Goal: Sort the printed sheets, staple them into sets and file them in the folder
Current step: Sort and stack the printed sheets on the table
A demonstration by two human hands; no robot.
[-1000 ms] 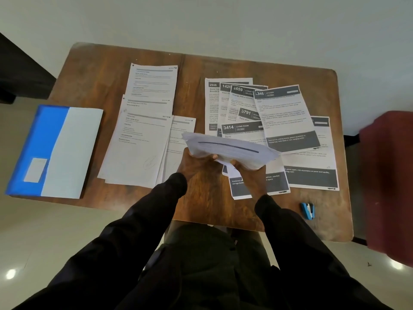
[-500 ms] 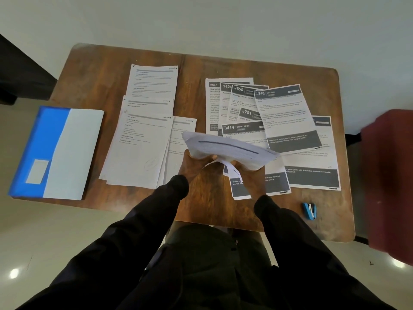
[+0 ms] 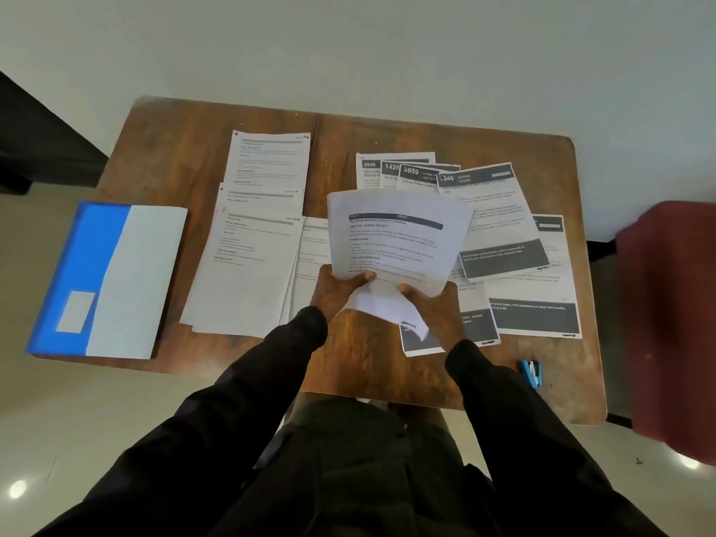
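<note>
Starting nearest us, the small blue stapler (image 3: 531, 373) lies untouched by the near right edge of the worktop (image 3: 186, 141), well apart from both hands. Just beyond it, our left hand (image 3: 337, 292) and right hand (image 3: 434, 308) each pinch the near edge of a loose bundle of held sheets (image 3: 395, 242), thumbs on top, with the top page tilted up towards us so its dark header band and headings can be read. A lower page (image 3: 383, 308) sags out beneath the bundle between our hands, one corner curled; we judge this the weak point, since neither thumb seems to bear on it and it could slide free onto the worktop. To the left lies the plain-text pile (image 3: 248, 265), roughly squared; to the right the dark-banded pile (image 3: 499, 226) is fanned and overlapping, partly under the held sheets. We are still sorting, we reckon, with nothing stapled or filed. Setting this page on the wrong pile would be easy, as its look shares something with both. Brushing the fanned pile could also scatter it. Far left, the closed blue folder (image 3: 112, 277) seems to overhang the worktop's edge, so a nudge might tip it to the floor.
</note>
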